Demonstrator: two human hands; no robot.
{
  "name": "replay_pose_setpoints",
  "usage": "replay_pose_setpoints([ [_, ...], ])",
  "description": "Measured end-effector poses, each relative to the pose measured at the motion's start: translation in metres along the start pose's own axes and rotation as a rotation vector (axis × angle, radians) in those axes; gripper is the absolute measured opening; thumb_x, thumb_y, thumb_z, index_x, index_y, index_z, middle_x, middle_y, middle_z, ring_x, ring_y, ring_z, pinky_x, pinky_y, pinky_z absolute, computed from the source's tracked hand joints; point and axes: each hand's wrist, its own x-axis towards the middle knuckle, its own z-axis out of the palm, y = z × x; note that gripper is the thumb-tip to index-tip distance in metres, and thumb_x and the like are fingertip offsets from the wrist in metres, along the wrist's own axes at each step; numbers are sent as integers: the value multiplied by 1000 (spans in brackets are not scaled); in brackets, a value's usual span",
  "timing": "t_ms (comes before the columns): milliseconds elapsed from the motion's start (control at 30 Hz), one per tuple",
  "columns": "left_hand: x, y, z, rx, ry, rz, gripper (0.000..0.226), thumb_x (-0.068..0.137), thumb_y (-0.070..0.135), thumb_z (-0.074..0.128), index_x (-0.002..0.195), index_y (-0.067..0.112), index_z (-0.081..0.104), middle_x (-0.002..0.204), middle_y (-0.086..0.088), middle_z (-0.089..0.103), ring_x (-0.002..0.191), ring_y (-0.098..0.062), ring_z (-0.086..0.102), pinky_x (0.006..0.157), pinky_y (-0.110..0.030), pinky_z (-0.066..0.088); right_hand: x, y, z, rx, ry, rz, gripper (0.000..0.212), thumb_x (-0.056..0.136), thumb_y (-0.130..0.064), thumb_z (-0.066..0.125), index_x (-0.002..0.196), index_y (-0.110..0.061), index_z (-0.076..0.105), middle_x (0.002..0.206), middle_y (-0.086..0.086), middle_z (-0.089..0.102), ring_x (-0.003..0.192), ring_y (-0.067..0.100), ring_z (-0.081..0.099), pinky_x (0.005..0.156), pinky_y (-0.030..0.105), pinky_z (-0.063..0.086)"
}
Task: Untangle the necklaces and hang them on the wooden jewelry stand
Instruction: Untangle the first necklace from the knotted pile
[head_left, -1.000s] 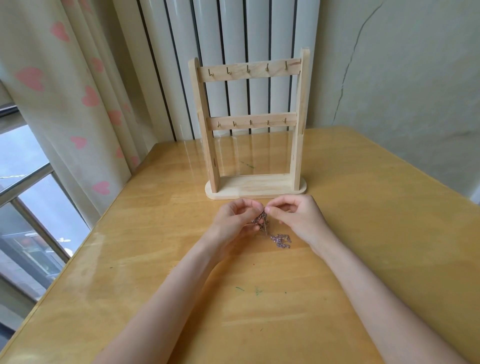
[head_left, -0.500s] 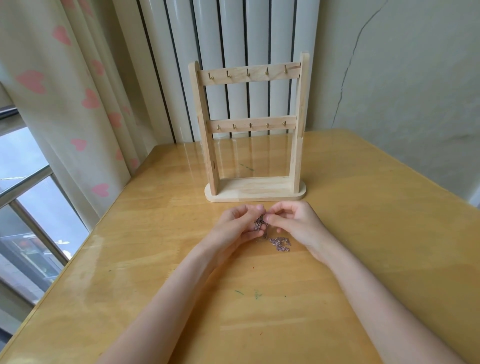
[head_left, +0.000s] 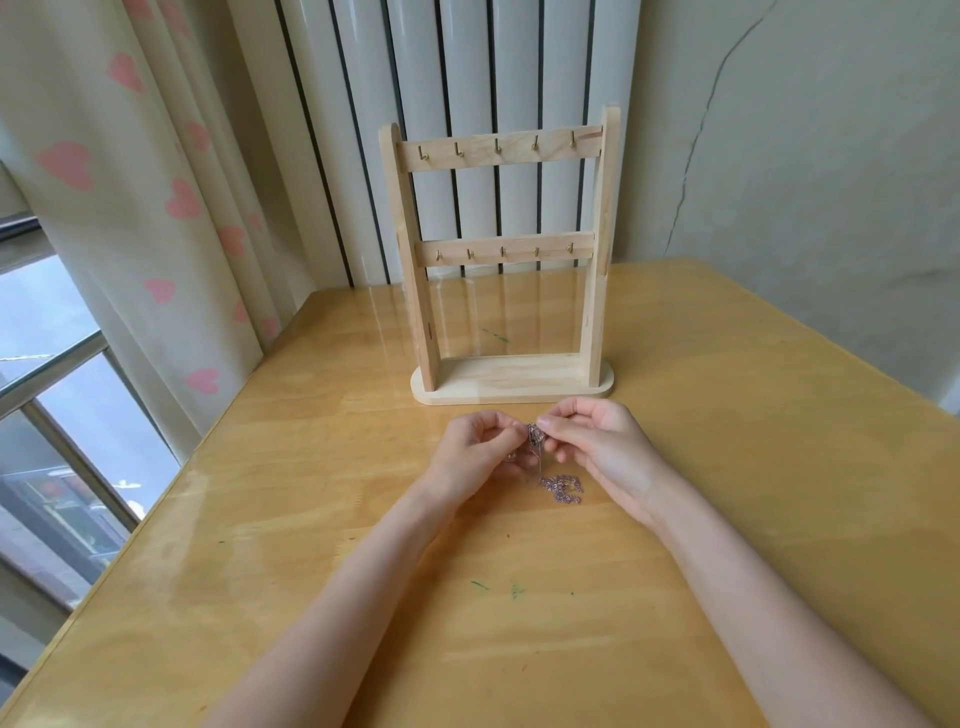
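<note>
Hands barely moved; necklaces' tangle indistinct between fingers.

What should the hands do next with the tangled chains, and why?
Probably draw the two hands gently apart to loosen the knot. The left hand and right hand both pinch the necklaces at one bunch, a clump lies on the table, and the wooden jewelry stand has bare hooks.

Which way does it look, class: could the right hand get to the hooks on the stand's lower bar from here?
Probably yes. Nothing stands between the right hand and the lower bar, whose hooks are bare. But its fingers pinch the tangled necklaces, so it is not free.
</note>
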Motion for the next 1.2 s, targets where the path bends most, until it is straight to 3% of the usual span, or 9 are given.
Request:
replay_pose_setpoints([
  [100, 0, -1, -2, 29, 45, -5, 17, 91, 5, 53, 75, 10, 56, 73, -3, 56, 64, -7, 54, 63, -14, 51, 0, 0, 0, 7, 4, -7, 7, 85, 0, 61, 80, -5, 60, 63, 4, 58, 58, 11, 51, 55, 18, 42],
  [233, 1, -4, -4, -33, 69, -29, 18, 85, -1, 58, 73, 13, 56, 72, -3, 56, 67, -15, 54, 73, -25, 47, -1, 0, -2, -59, -14, -29, 9, 84, 1, 62, 87, -7, 65, 66, 1, 60, 59, 9, 51, 57, 19, 43],
  [400, 0, -3, -6, -105, 51, 8, 9, 87, 6, 60, 79, 11, 59, 68, -2, 57, 63, -9, 55, 64, -19, 49, -1, 1, 1, -139, -22, -15, 13, 84, -3, 63, 88, -14, 69, 66, -2, 59, 56, 3, 50, 57, 16, 43],
  [567, 0, -4, -4, 5, 68, 31, 10, 88, 10, 60, 78, 10, 59, 58, 4, 59, 52, -4, 55, 57, -17, 50, -1, 2, 2, -190, 4, 2, 6, 80, -7, 70, 84, -11, 69, 67, 0, 62, 55, 5, 51, 53, 14, 44],
  [800, 1, -2, -1, 70, 50, 24, 15, 90, 5, 55, 75, 9, 56, 65, -2, 55, 53, -5, 53, 65, -26, 52, -3, -1, 2, -267, 36, -23, 8, 81, -7, 66, 74, -11, 66, 63, -3, 55, 55, 8, 46, 51, 16, 41],
  [933, 2, -4, 0, 89, 48, -7, 17, 89, 5, 55, 73, 11, 56, 73, -3, 56, 61, -7, 57, 78, -34, 52, -3, -2, 6, -341, 66, -23, 16, 82, -8, 60, 67, -14, 61, 58, -4, 49, 52, 8, 43, 50, 16, 39],
  [1033, 1, -3, 0, -34, 23, -45, 16, 89, 4, 53, 73, 9, 54, 71, -3, 55, 65, -9, 56, 66, -21, 52, -5, -5, 5, -360, 22, -38, 21, 84, -8, 56, 64, -14, 59, 60, 0, 48, 54, 10, 43, 52, 17, 39],
  [1133, 0, -1, -1, -168, 49, -98, 22, 91, 5, 48, 70, 11, 51, 62, 0, 51, 57, -7, 52, 61, -18, 50, -6, -7, 6, -325, -84, -34, 23, 86, -4, 59, 65, -13, 60, 57, -1, 51, 49, 4, 45, 51, 16, 39],
  [1200, 0, -3, -2, -137, 68, -108, 23, 91, 6, 46, 69, 13, 50, 59, 2, 49, 55, -7, 48, 59, -19, 48, -5, -4, 8, -352, -122, -35, 21, 84, -5, 63, 65, -14, 61, 56, -5, 53, 48, 1, 45, 50, 14, 38],
])
